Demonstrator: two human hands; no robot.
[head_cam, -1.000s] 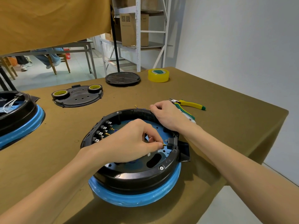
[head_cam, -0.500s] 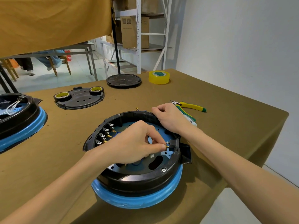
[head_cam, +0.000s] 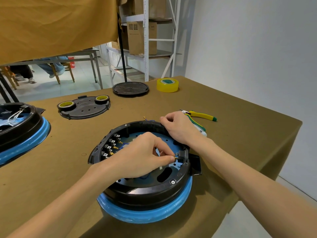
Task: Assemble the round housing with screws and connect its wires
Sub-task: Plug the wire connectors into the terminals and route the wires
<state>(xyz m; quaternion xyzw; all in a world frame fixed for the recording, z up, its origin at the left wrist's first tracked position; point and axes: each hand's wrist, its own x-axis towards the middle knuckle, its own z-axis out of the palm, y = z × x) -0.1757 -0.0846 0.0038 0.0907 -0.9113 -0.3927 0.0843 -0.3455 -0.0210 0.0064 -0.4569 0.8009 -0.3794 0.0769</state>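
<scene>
Seating a brass-tipped wire terminal (head_cam: 175,157) into the black connector block (head_cam: 181,156) at the right inner wall of the round housing (head_cam: 145,184), which sits on its blue ring near the front edge of the tabletop (head_cam: 240,134); left hand (head_cam: 140,157) pinches the terminal between thumb and forefinger, tip just at the block. Right hand (head_cam: 178,127) rests on the far rim with fingers curled over it, apparently steadying; whether it grips anything small cannot be told. Done so far, judging by layout: at least two rim screws in place (front right (head_cam: 172,182) and far left (head_cam: 125,125)), and several brass terminals (head_cam: 115,147) lined up at the left-hand row of connectors. Left to do, by my estimate: finish this connection, deal with the loose blue lead (head_cam: 149,120) lying just outside the far rim, then fit a cover, possibly the black plate (head_cam: 85,110) farther back. Pliers (head_cam: 202,115) lie beside the right hand, untouched
</scene>
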